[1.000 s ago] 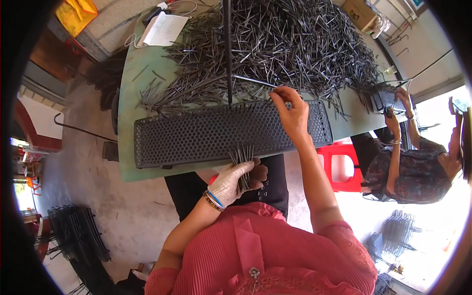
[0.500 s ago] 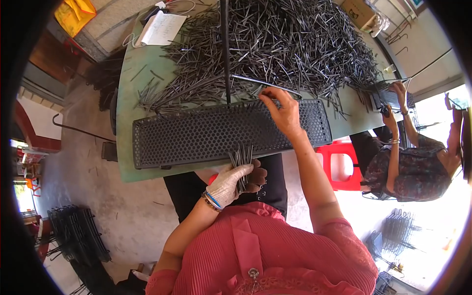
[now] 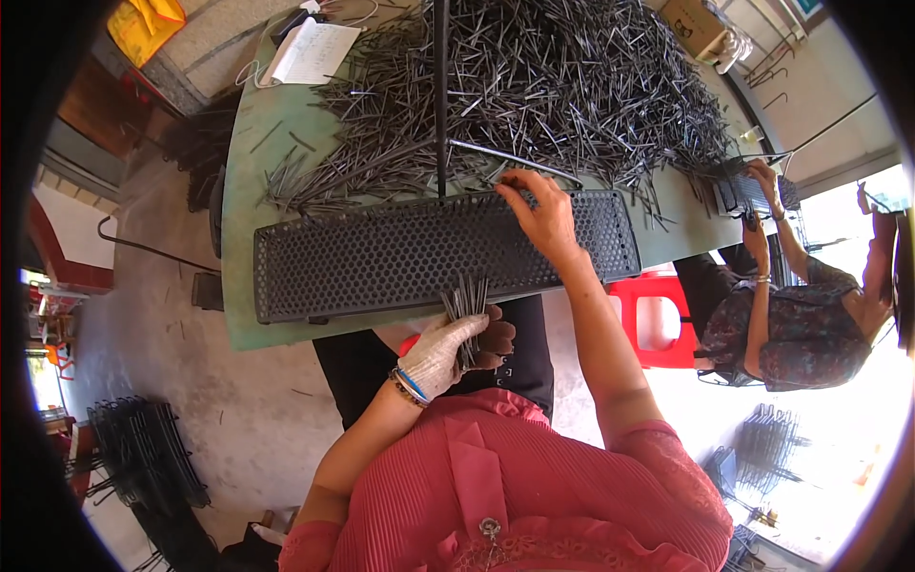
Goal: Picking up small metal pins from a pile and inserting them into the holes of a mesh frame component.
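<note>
A bundle of thin dark strips (image 3: 466,297) stands up out of my left hand (image 3: 448,351). This hand wears a pale glove with brown fingertips and is closed round the strips, just in front of the near edge of a long black perforated metal basket (image 3: 372,250). The bare right hand (image 3: 543,212) reaches across the basket to its far rim. Its thumb and forefinger come together there, and whatever they pinch is too small to make out. Beyond the rim a large heap of loose dark strips (image 3: 572,86) covers much of the green table (image 3: 250,181).
An upright black rod (image 3: 440,95) rises behind the basket. A notebook (image 3: 310,52) lies at the far left, a cardboard box (image 3: 694,29) at the far right. To the right, another person (image 3: 796,329) works at a similar black piece, near a red stool (image 3: 656,324).
The view has shifted slightly. My right hand stays at the far rim, its fingers moved a little leftward. The left hand keeps holding the bundle.
</note>
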{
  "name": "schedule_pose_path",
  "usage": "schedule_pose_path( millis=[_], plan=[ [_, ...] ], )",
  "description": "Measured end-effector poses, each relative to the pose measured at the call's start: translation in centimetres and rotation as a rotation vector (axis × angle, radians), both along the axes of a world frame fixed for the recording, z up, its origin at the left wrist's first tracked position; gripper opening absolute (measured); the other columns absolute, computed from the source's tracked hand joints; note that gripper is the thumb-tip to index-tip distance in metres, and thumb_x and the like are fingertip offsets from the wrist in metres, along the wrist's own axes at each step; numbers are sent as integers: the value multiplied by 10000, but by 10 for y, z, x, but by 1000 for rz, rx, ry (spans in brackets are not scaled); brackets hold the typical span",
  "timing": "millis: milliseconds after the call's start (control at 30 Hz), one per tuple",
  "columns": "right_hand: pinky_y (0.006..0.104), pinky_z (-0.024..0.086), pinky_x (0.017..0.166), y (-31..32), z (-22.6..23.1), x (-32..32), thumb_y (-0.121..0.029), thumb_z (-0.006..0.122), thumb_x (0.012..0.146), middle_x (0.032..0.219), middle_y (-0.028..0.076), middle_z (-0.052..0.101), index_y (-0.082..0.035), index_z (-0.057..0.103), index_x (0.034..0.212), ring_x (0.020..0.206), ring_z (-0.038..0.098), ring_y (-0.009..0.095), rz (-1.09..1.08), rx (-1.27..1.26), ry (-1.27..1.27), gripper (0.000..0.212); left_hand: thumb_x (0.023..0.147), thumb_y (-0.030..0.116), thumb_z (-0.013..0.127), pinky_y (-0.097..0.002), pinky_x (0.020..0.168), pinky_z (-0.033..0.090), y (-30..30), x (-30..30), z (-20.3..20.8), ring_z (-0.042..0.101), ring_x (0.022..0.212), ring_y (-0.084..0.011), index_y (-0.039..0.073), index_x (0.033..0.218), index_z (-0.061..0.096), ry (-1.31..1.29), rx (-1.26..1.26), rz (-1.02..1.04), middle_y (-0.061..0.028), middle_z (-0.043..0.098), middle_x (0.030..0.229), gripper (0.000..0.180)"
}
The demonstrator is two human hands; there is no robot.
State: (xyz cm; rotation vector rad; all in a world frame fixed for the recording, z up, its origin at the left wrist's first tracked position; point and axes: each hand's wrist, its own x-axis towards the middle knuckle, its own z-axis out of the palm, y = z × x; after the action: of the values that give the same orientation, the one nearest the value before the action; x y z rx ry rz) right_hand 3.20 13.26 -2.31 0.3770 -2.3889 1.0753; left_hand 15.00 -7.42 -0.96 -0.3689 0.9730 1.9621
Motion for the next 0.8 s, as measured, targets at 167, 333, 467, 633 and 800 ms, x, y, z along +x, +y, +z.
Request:
schedule_pose_path(
  millis=[167, 333, 467, 633, 800],
  plan=[
    [347, 520, 763, -2, -4, 2, -97, 713, 824, 904, 105, 702, -38, 672, 982, 865, 668, 274, 20, 2, -15, 174, 964, 196, 511, -326, 706, 571, 0, 1, 1, 680, 890, -233, 32, 1193, 550, -4, -9, 0, -135, 674, 1048, 284],
    [345, 525, 753, -3, -6, 6, -60, 691, 831, 918, 123, 690, -24, 678, 994, 846, 665, 291, 20, 35, 92, 167, 971, 201, 507, -314, 702, 566, 1, 1, 1, 671, 881, -214, 30, 1196, 550, 9, 29, -17, -122, 673, 1028, 286],
    [286, 516, 741, -10, 14, 32, -92, 683, 868, 900, 100, 695, 6, 682, 1005, 828, 668, 190, -67, -158, -20, 169, 981, 186, 496, -308, 707, 567, 3, -1, 9, 672, 876, -217, 26, 1223, 537, 20, 43, 45, -128, 670, 1025, 292],
    [255, 511, 753, -19, 30, 67, -197, 683, 901, 908, 62, 698, 29, 675, 1044, 856, 617, 81, 277, -394, -747, 268, 986, 186, 491, -317, 709, 573, 3, -3, 10, 675, 887, -228, 19, 1243, 525, 77, 90, 80, -137, 667, 1044, 309],
    [245, 508, 707, -13, 23, 72, -170, 682, 896, 876, 69, 694, 30, 675, 1015, 803, 619, 84, 267, -605, -898, 233, 990, 190, 484, -331, 723, 582, 10, -2, 12, 677, 894, -237, 6, 1242, 522, 62, 74, 129, -144, 664, 1054, 315]
  ],
)
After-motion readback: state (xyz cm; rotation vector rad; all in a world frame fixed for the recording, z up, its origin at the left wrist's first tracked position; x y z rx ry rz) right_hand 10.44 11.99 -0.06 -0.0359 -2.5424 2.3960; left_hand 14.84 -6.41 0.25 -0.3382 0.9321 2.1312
